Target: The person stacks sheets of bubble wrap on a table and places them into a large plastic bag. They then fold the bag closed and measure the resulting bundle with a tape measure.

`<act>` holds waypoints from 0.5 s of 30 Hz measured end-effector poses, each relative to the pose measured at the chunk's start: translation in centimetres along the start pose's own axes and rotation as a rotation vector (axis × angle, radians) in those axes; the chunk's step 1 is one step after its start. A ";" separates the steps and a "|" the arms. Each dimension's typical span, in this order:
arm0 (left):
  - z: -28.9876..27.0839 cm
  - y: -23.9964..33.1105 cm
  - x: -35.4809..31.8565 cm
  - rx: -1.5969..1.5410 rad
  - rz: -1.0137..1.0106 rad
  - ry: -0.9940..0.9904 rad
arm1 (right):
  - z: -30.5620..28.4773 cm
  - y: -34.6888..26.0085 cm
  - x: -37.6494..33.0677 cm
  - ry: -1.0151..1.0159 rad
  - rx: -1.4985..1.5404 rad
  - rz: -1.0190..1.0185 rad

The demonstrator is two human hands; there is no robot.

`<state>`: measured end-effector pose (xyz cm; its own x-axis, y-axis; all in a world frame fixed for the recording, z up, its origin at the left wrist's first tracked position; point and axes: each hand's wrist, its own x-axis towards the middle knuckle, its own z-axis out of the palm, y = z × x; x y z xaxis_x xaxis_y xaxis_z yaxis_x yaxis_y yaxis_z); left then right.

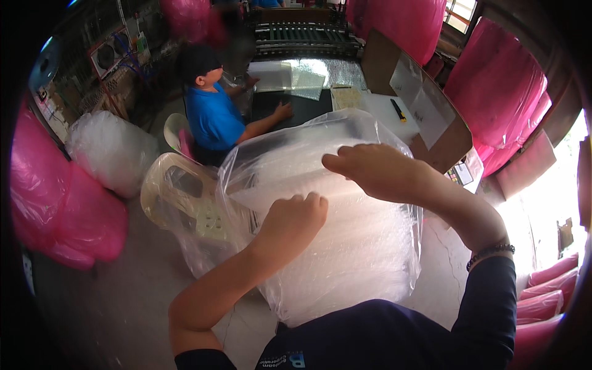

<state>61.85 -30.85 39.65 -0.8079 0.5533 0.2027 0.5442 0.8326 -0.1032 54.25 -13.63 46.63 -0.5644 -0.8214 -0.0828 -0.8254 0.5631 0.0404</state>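
Note:
A large clear plastic bag (287,302) stands in front of me, packed with a tall stack of whitish, translucent packing sheets (357,240). My left hand (295,217) is closed in a fist over the near left part of the bag, knuckles up. Higher and to the right, my right hand (370,165) is closed too, thumb side toward the left. Both seem to grip the bag's thin film, though the pinched part is hard to see between the fingers. Loose film rises beyond my hands and hangs down on the left over a cream plastic chair (161,179).
A person in a blue shirt (213,117) sits at a dark work table (265,105) holding clear sheets (271,75). A yellow-and-black cutter (398,110) lies beside cardboard panels (453,126). Pink wrapped bundles (68,197) stand left and right. Rollers (302,40) are at the back.

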 end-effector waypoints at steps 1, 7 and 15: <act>0.2 -0.3 -0.3 -0.037 0.006 0.037 | 0.5 0.6 -0.3 0.012 -0.047 -0.020; 1.2 -1.8 -1.4 -0.241 -0.010 0.053 | 5.1 1.2 -1.8 0.003 -0.170 -0.123; -2.0 -1.6 -6.5 -0.678 -0.226 0.647 | 3.7 4.5 -4.6 0.044 0.336 -0.037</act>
<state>66.64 -35.84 40.48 -0.7393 0.0914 0.6671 0.5700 0.6125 0.5477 53.16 -6.96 43.47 -0.5401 -0.8409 -0.0342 -0.7990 0.5252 -0.2928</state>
